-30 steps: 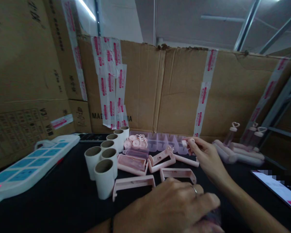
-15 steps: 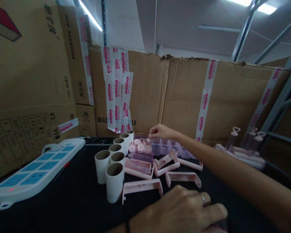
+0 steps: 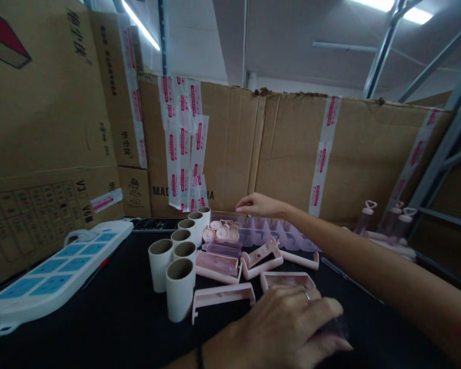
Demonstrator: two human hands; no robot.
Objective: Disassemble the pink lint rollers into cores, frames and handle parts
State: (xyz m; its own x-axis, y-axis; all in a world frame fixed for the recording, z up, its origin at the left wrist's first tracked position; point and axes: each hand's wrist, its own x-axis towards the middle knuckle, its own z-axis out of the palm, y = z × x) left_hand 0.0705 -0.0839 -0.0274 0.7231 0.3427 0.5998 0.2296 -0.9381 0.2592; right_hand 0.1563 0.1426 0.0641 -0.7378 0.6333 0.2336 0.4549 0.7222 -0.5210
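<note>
In the near foreground is my left hand (image 3: pixel 288 323), with a ring and a dark wristband, its fingers curled around a clear, tube-like piece (image 3: pixel 336 328) that is mostly hidden. My right hand (image 3: pixel 259 204) reaches to the back, over the purple compartment tray (image 3: pixel 269 233). Its fingers are bent together and pointing down; what they pinch, if anything, is too small to make out. Left of it lie pale pink round caps (image 3: pixel 222 233), some with heart loops. A pink bracket-shaped frame (image 3: pixel 288 280) is just behind my left hand, which partly covers it.
Several white cardboard tubes (image 3: pixel 180 294) stand left of the pink frames (image 3: pixel 223 297). A power strip (image 3: pixel 61 261) and a phone (image 3: pixel 157 224) lie further left. Clear tubes with heart tops (image 3: pixel 403 225) stand at right. Cardboard walls (image 3: pixel 230 148) enclose the back and left.
My left hand has moved slightly left and up, now covering part of the pink frame. My right hand has shifted a little over the tray, away from the heart-looped caps.
</note>
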